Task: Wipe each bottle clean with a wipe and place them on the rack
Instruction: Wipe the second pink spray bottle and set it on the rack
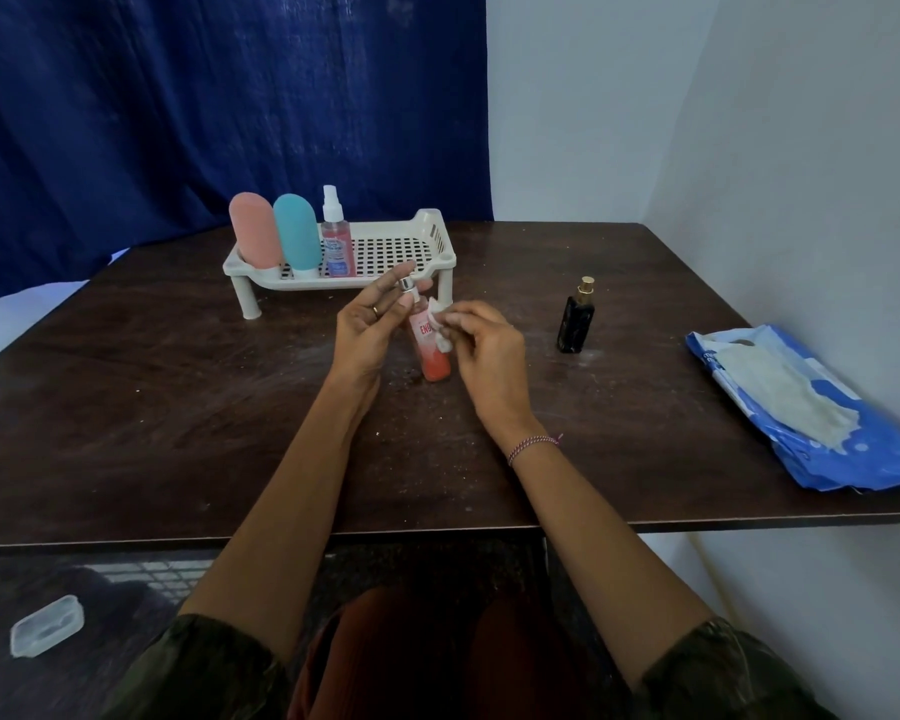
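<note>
Three bottles [296, 233] stand in the rack [440, 236] (left end); rightward a lone bottle [577, 317], then the wipes pack [801, 407].

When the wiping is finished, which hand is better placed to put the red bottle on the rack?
Probably the left hand: it holds the red bottle near its cap, just in front of the rack. The right hand pinches the wipe.

Rack [434, 235]: left end filled by pink tube [254, 232], teal tube [296, 232], spray bottle [338, 247]; right half free. Black bottle [575, 320] stands apart.
</note>
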Available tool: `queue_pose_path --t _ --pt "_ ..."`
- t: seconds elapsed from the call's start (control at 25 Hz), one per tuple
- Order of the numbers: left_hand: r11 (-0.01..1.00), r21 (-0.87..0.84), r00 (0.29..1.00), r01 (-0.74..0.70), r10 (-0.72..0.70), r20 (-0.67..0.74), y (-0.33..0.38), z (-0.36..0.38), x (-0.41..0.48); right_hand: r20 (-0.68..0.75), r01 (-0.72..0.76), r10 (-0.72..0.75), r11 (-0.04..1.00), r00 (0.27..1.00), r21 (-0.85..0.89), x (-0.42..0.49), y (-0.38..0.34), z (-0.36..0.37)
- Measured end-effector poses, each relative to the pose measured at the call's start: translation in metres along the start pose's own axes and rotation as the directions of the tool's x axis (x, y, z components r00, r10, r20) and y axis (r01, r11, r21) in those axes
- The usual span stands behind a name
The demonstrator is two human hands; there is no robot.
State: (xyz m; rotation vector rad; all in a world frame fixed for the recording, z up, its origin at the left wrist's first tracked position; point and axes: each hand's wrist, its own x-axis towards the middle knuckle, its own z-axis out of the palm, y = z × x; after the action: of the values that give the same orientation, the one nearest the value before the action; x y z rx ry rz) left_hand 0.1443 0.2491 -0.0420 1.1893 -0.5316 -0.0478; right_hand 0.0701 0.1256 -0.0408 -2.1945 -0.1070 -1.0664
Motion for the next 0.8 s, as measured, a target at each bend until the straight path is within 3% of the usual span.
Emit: queue_pose_path --t 0.12,0.24,0.32,0.4,0.48,0.56,0.8 --pt "1.0 -0.002 0.998 -0.012 0.012 0.062 -0.002 0.0 0.001 0.03 0.123 -0.122 0.992 0.992 -0.038 -0.004 -0.004 0.001" --pt "1.0 -0.018 0.994 -0.009 0.011 0.111 -0.003 -0.001 0.002 0.123 0.16 -0.165 0.986 0.979 0.05 -0.006 -0.008 -0.001" --pt "1.0 -0.017 0.99 -0.02 0.022 0.137 -0.003 -0.001 0.002 0.108 0.197 -0.196 0.98 0.975 -0.003 -0.004 -0.006 -0.001" --pt "0.999 -0.022 0.988 -0.03 0.033 0.15 -0.003 -0.001 0.002 0.023 0.146 -0.146 0.989 0.989 -0.023 -0.002 -0.002 0.0" --pt "1.0 -0.016 0.99 -0.022 0.024 0.14 -0.004 0.0 0.002 -0.049 0.007 -0.004 0.998 0.999 0.065 0.002 0.0 -0.002" --pt "0.999 0.027 0.993 -0.025 0.022 0.112 -0.005 0.001 0.002 -0.041 -0.061 0.067 0.988 0.997 0.14 0.005 0.001 -0.005" --pt "0.979 0.196 0.996 -0.063 0.05 0.075 -0.006 0.007 0.0 -0.04 -0.021 0.022 1.0 0.999 0.022 0.001 -0.002 -0.002"
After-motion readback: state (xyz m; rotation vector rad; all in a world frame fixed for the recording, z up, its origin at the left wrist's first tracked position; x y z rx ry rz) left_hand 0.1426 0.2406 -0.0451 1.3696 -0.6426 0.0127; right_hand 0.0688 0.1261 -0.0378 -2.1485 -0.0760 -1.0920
